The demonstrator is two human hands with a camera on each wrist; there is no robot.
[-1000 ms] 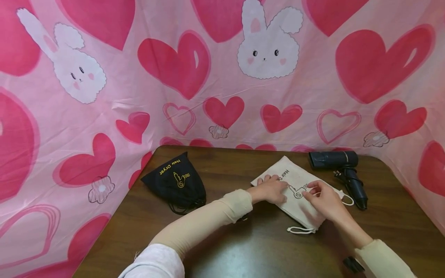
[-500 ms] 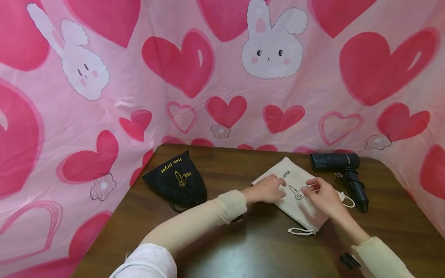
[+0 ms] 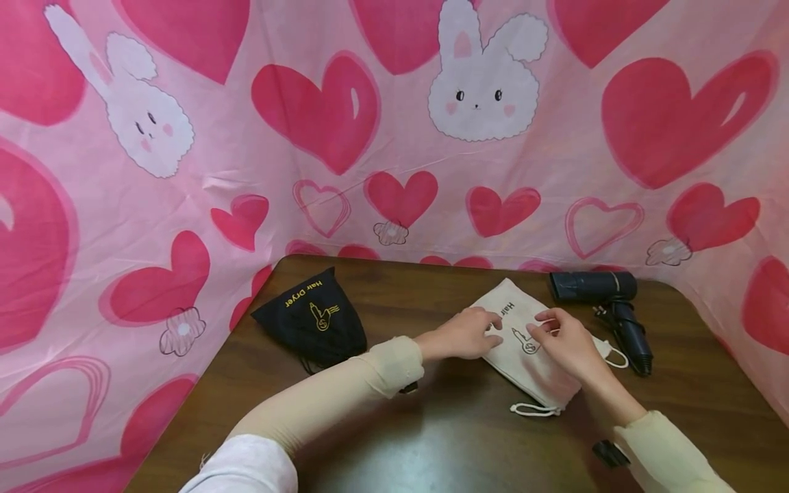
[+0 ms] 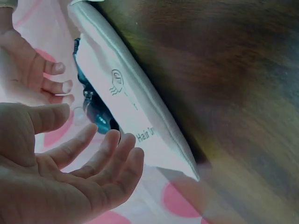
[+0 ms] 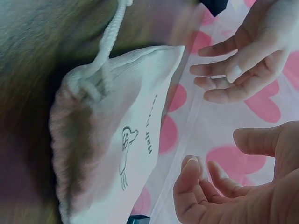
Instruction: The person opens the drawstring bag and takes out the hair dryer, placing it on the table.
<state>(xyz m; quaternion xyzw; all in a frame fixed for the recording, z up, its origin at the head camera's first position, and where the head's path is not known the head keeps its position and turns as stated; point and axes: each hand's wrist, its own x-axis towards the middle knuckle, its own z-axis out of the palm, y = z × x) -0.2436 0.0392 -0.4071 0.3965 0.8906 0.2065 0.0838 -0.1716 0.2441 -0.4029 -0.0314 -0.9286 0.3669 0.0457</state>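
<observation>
A white cloth drawstring bag (image 3: 537,366) printed "Hair Dryer" lies flat on the table, its far corner pointing away from me. My left hand (image 3: 466,333) is over the bag's left edge, fingers loosely bent with nothing in them. Above the bag's right side hovers my right hand (image 3: 568,342), thumb and fingers apart and holding nothing. In the left wrist view the left hand (image 4: 70,172) shows a gap between thumb and fingers. The right wrist view shows the right hand (image 5: 238,182) clear of the bag (image 5: 117,130). White cord loops (image 3: 535,410) stick out at the near end.
A black folding hair dryer (image 3: 594,285) lies right of the white bag, its handle folded toward me. On the left is a black drawstring bag (image 3: 317,318) with yellow print. A pink heart-patterned cloth (image 3: 394,137) hangs around the brown table (image 3: 394,287).
My left hand has slid left and lifted off the middle of the white bag. The right hand has shifted slightly left. Both bags and the hair dryer have stayed in place.
</observation>
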